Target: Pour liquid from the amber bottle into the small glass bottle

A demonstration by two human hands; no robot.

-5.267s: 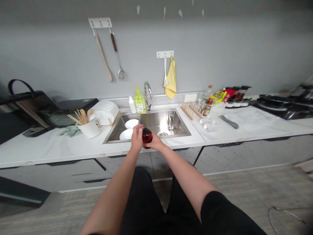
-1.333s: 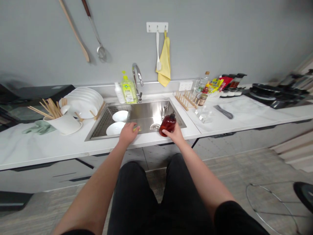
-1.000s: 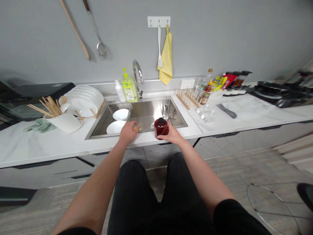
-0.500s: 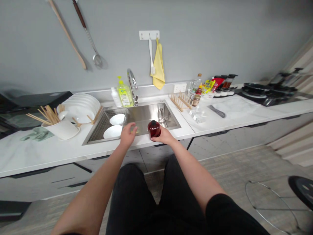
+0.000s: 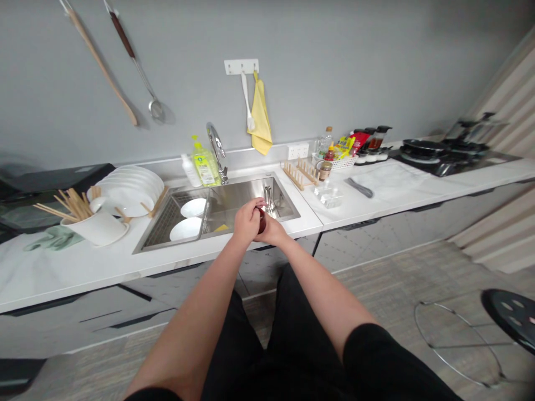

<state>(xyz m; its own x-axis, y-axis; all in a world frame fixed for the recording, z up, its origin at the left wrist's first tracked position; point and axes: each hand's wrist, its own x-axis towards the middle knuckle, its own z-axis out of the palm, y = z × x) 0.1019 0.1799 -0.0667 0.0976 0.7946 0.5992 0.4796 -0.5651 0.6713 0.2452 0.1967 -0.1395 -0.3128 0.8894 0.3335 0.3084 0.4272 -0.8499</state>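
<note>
Bottle (image 5: pixel 262 221), mostly hidden, sits between left hand (image 5: pixel 247 219) and right hand (image 5: pixel 272 230).

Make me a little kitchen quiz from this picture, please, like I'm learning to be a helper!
1. True or false: the yellow fabric towel hangs to the right of the white long-handled brush.
2. How many round white bowls are in the left part of the rectangular steel sink?
3. What is between the left hand and the right hand? A) a white plate B) a rounded dark red bottle C) wooden chopsticks

Key: 1. True. 2. Two. 3. B.
</note>
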